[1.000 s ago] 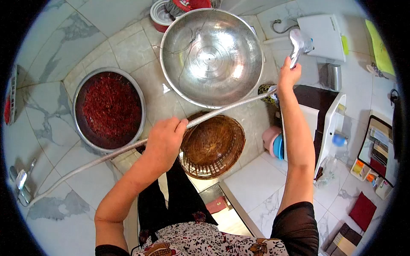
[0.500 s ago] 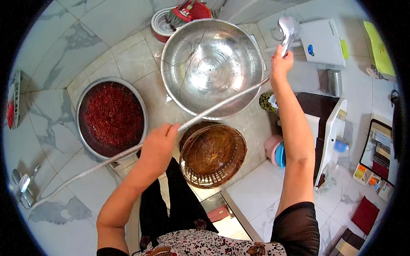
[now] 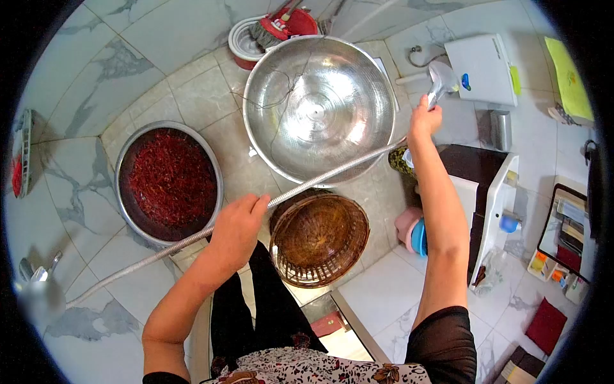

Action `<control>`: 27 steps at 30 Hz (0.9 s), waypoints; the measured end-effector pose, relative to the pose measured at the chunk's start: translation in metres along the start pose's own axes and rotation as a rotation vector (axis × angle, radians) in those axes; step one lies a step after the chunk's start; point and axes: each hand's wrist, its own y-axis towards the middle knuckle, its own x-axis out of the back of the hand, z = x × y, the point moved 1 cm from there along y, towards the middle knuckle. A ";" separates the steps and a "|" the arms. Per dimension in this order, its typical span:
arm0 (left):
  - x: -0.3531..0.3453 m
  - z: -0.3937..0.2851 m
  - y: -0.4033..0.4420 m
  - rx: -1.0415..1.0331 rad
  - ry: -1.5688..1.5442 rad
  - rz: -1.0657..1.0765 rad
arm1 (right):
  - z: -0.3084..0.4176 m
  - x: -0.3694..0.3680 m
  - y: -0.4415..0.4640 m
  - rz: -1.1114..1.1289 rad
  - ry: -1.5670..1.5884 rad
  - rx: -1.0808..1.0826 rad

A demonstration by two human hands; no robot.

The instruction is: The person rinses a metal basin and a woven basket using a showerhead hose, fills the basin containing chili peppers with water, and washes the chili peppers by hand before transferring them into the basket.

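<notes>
The right hand [image 3: 425, 120] grips the shower head [image 3: 441, 77] by its handle [image 3: 433, 100], the soundest hold; it should be light, hard, slippery when wet; the likely flexible hose [image 3: 339, 169] runs through the left hand [image 3: 238, 228], seemingly clasped, fingers partly hidden.

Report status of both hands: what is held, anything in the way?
Right hand holds shower head; left hand grips hose. Hose crosses in front of shiny basin.
</notes>
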 end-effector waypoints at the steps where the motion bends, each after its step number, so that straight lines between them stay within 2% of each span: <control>1: 0.001 0.000 0.001 0.009 0.016 -0.013 | 0.001 -0.010 0.006 0.022 0.089 0.028; 5: 0.009 0.002 0.006 0.071 0.050 -0.029 | 0.000 -0.062 0.047 0.108 0.330 0.143; 10: 0.024 0.007 0.020 0.084 0.044 -0.133 | 0.061 -0.060 0.039 0.115 0.482 0.118; 14: 0.027 0.015 0.025 0.074 -0.008 -0.175 | 0.074 -0.051 0.033 0.094 0.639 0.078; 17: 0.028 0.018 0.026 0.047 -0.040 -0.182 | 0.058 -0.043 0.031 0.061 0.546 0.014; 19: 0.029 0.016 0.024 0.038 0.003 -0.157 | 0.030 -0.048 0.041 0.018 0.480 0.044; 21: 0.028 0.015 0.021 0.027 0.049 -0.129 | 0.009 -0.050 0.045 -0.049 0.322 -0.062; 23: 0.027 0.016 0.018 0.014 0.072 -0.087 | -0.003 -0.058 0.053 -0.044 0.314 -0.076; 26: 0.028 0.017 0.017 0.000 0.148 -0.079 | 0.015 -0.062 0.047 -0.002 0.264 -0.067; 27: 0.028 0.018 0.018 0.000 0.149 -0.076 | 0.037 -0.063 0.037 0.070 0.419 -0.103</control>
